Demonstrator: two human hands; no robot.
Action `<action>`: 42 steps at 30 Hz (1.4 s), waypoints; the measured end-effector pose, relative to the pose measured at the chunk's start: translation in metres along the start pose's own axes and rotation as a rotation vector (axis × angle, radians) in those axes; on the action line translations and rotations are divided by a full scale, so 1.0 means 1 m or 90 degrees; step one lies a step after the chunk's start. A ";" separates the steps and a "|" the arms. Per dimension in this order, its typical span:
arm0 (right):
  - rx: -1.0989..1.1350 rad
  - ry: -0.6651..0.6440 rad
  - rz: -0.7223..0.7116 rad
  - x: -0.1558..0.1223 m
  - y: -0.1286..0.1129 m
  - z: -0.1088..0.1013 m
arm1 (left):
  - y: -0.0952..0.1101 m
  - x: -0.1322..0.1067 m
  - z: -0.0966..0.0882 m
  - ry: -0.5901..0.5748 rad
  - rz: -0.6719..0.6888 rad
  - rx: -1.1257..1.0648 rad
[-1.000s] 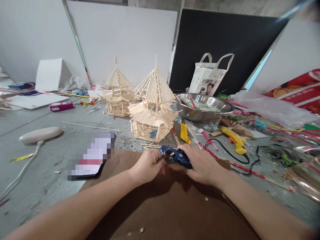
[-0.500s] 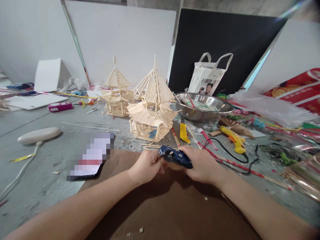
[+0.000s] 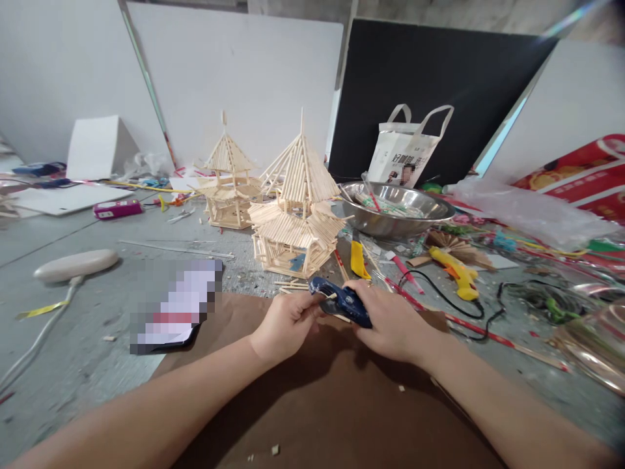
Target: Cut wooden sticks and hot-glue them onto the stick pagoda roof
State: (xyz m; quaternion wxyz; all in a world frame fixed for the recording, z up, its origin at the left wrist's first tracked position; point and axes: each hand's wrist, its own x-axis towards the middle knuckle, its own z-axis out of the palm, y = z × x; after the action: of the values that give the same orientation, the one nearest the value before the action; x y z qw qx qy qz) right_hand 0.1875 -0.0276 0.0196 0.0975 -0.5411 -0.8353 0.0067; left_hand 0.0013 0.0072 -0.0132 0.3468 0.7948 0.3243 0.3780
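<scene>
My right hand [image 3: 390, 322] is wrapped round a dark blue hand tool [image 3: 340, 301], whose nose points left. My left hand [image 3: 283, 324] pinches a short wooden stick [image 3: 330, 298] held against the tool's jaws. Both hands hover over a brown board [image 3: 322, 404] at the near edge of the grey table. Just beyond them stands a stick-built pagoda model [image 3: 297, 212], with a smaller one [image 3: 228, 185] behind it to the left.
A phone [image 3: 173, 303] lies left of the board. A steel bowl [image 3: 398, 208], a yellow glue gun [image 3: 456, 270] with a black cord, a yellow knife [image 3: 360, 259], loose sticks and a white bag [image 3: 407, 153] crowd the right side. White and black panels lean at the back.
The blue tool has tilted and shifted slightly left and up in my right hand. My left hand has kept the stick at its jaws. Nothing else has moved.
</scene>
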 end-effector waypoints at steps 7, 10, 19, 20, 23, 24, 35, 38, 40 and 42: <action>0.069 0.001 -0.064 0.000 0.001 -0.001 | 0.000 0.002 -0.001 -0.067 -0.034 -0.017; 0.057 -0.004 -0.046 0.000 -0.001 -0.001 | 0.001 0.002 -0.002 -0.090 -0.035 -0.027; 0.024 0.000 -0.023 0.000 0.000 0.000 | 0.004 0.002 -0.002 -0.130 -0.062 -0.086; 0.021 0.000 -0.020 -0.001 0.000 -0.001 | 0.004 0.003 -0.002 -0.131 -0.061 -0.087; 0.013 0.003 -0.015 -0.001 0.000 0.000 | 0.004 0.002 -0.002 -0.131 -0.054 -0.078; 0.010 0.003 -0.014 -0.001 0.001 0.000 | 0.003 0.002 -0.002 -0.132 -0.052 -0.074; -0.010 -0.007 -0.014 -0.002 0.004 0.004 | 0.005 0.001 -0.003 -0.130 -0.042 -0.063; -0.020 -0.005 -0.002 -0.001 0.003 0.004 | 0.004 0.001 -0.002 -0.120 -0.051 -0.057; -0.027 -0.005 0.007 -0.001 0.002 0.004 | 0.003 0.001 0.000 -0.100 -0.060 -0.063; -0.032 -0.005 0.015 -0.001 0.001 0.004 | 0.003 0.000 0.002 -0.073 -0.067 -0.074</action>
State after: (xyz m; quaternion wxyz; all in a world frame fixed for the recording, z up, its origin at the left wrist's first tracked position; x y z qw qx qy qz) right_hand 0.1882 -0.0273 0.0153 0.0804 -0.5531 -0.8292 -0.0107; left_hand 0.0036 0.0052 -0.0110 0.4297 0.7755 0.3231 0.3310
